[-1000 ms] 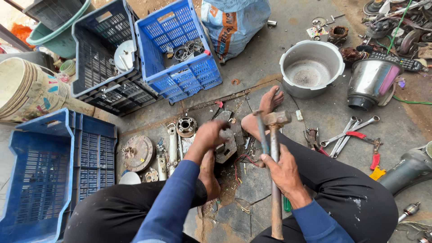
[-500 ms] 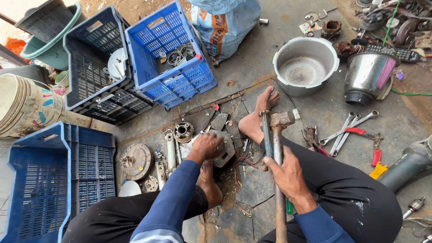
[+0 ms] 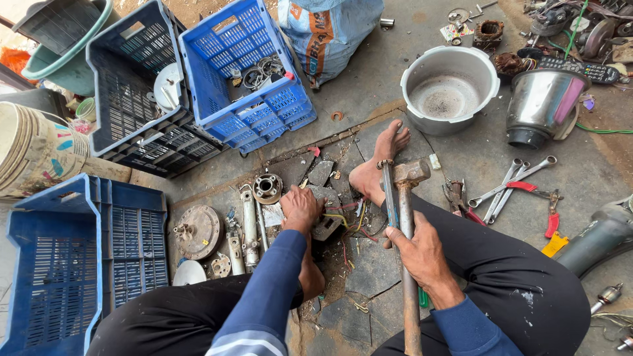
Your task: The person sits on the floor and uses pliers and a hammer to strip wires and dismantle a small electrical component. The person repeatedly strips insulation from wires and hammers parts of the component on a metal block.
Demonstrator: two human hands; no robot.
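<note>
The person sits on the ground with bare feet forward. The left hand [image 3: 300,209] presses down with curled fingers on a grey metal part [image 3: 328,221] lying on the broken paving just in front of the person, with loose coloured wires [image 3: 349,221] beside it; whether the fingers actually close around it cannot be told. The right hand [image 3: 419,250] is clenched around the wooden handle of a hammer [image 3: 407,198], and a long flat metal tool [image 3: 390,198] lies against the handle in the same grip; the hammer head sits just beside the right foot [image 3: 379,165]. Containers: at far centre, a blue plastic crate [image 3: 217,39] holds dark rings and small metal pieces in its right half. Touching its left side, a dark crate [image 3: 112,99] holds a white disc-shaped part. At near left, a large blue crate [image 3: 39,277] shows only its slotted floor. Far left, a green tub [image 3: 62,69] holds a dark bin, and a stack of pale buckets [image 3: 26,151] stands nearer. Far right, a round metal pot [image 3: 450,92] contains only dusty residue; just right of it a steel jar [image 3: 544,105] lies tilted on its side. A printed sack [image 3: 326,29] stands behind the blue crate. Spanners and pliers [image 3: 514,188] lie on the ground to the right, well apart from both hands.
</note>
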